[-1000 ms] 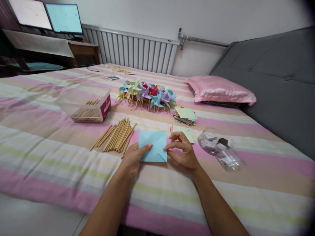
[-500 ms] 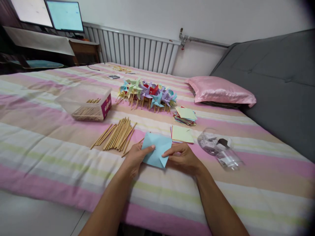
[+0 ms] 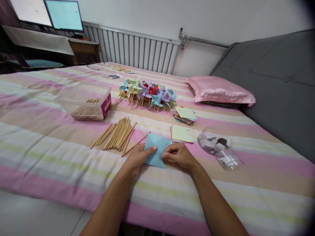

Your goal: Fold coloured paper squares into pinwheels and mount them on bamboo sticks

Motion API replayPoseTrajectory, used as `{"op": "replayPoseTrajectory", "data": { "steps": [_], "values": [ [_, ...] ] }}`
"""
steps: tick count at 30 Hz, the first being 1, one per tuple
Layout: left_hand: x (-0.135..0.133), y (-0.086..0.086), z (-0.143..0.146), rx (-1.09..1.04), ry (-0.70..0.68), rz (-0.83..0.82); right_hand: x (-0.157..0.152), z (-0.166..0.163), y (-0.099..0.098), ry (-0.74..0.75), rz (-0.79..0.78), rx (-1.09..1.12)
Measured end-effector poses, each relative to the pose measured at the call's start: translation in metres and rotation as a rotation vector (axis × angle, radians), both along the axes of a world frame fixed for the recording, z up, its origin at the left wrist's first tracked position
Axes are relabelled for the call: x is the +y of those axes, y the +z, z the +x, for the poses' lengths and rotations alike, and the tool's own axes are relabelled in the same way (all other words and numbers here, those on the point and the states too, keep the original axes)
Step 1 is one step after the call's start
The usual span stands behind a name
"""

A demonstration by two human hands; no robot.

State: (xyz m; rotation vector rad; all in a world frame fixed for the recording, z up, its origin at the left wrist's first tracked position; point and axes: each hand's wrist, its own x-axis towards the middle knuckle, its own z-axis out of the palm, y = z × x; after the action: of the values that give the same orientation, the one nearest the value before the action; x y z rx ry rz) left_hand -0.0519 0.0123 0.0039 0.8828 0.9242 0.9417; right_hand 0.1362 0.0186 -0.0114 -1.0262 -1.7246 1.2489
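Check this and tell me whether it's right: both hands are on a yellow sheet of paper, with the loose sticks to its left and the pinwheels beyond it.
One thing is wrong: the sheet of paper is light blue, as the head view shows. The left hand and right hand are both on it, with the loose sticks to its left and the pinwheels beyond it.

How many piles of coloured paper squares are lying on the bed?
2 in view: a thick, untidy multicoloured paper pile near the colourful paper pinwheels, and a thinner, neater pale-green-topped paper pile just beyond the right hand.
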Motion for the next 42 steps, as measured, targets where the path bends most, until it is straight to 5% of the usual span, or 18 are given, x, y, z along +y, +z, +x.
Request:
{"op": "replayPoseTrajectory", "data": {
  "steps": [22, 33, 42],
  "values": [
    [-0.002, 0.002, 0.002, 0.057, -0.041, 0.008, 0.000, -0.002, 0.002, -0.093, 0.095, -0.124],
    [-0.003, 0.002, 0.008, 0.100, 0.061, 0.026, -0.002, -0.005, 0.003, -0.144, 0.127, -0.116],
    [-0.001, 0.003, 0.011, 0.031, 0.265, 0.021, -0.002, -0.010, 0.008, -0.279, 0.093, 0.148]
  ]
}}
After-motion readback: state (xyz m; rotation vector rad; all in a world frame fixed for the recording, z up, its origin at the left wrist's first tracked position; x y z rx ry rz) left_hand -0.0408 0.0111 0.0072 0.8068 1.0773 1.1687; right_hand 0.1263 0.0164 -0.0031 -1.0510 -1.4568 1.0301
